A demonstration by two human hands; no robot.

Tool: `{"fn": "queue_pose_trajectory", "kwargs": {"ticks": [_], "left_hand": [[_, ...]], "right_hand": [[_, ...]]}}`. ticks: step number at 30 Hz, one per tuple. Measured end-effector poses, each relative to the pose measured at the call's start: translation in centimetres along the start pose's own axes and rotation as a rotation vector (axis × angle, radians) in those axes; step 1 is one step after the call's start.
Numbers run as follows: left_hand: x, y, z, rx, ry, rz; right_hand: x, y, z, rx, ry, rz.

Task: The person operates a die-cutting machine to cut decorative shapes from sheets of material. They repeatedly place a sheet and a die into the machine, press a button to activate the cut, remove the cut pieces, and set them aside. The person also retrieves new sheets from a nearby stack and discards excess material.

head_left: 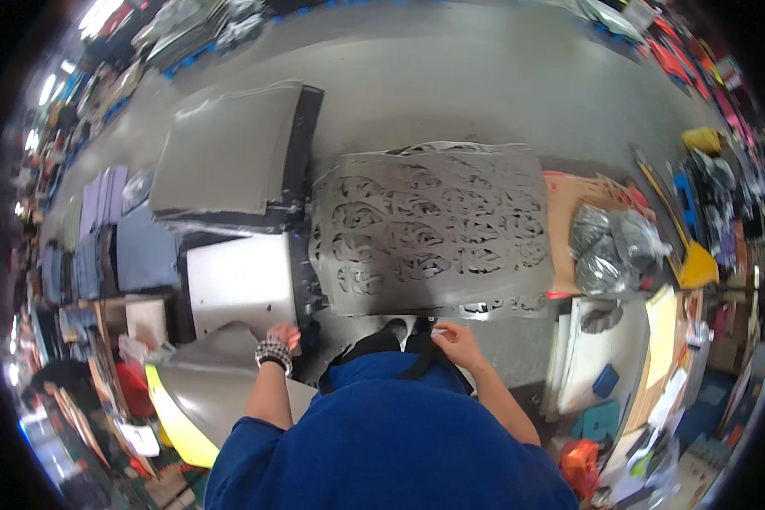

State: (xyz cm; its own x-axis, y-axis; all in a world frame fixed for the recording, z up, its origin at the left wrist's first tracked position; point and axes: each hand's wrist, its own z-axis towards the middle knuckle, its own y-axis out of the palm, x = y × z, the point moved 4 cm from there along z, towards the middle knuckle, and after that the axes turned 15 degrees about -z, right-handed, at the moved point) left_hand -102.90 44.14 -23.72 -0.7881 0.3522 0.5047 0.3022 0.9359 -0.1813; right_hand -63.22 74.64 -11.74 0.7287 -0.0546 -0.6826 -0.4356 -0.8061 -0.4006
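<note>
A large grey sheet [374,289] with several rows of cut-out shapes lies in front of me on a stack of sheets. My left hand [282,335], with a checkered band at the wrist, is over the corner between a white board [238,276] and a curved dark grey sheet [217,374]. Its fingers are loosely apart and I see nothing in them. Close to my body, my right hand [459,343] hangs just below the near edge of the cut sheet. Its fingers are loosely bent, with nothing visible between them.
A tall stack of grey sheets [221,153] stands at the far left. To the right are clear bags of dark pieces [608,246] on cardboard, a yellow-headed tool [697,265] and leaning white boards [591,357]. Grey floor [450,76] stretches beyond the stacks.
</note>
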Motion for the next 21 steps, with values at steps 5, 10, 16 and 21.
{"fn": "queue_pose_trajectory", "kwargs": {"ticks": [5,10,16,21], "left_hand": [[3.5,5.5,-0.6,-0.186,0.22,0.19],[5.1,6.2,0.0,-0.327,0.165,0.389],[12.2,4.0,10.0,-0.239,0.031,0.2],[20.6,7.6,19.2,-0.156,0.099,-0.031]], "right_hand": [[-3.0,0.0,1.6,0.009,-0.164,-0.338],[-5.2,4.0,1.7,-0.181,-0.13,-0.387],[-7.1,9.5,5.3,-0.097,0.071,-0.397],[-11.3,15.1,5.5,-0.183,0.15,-0.432]]}}
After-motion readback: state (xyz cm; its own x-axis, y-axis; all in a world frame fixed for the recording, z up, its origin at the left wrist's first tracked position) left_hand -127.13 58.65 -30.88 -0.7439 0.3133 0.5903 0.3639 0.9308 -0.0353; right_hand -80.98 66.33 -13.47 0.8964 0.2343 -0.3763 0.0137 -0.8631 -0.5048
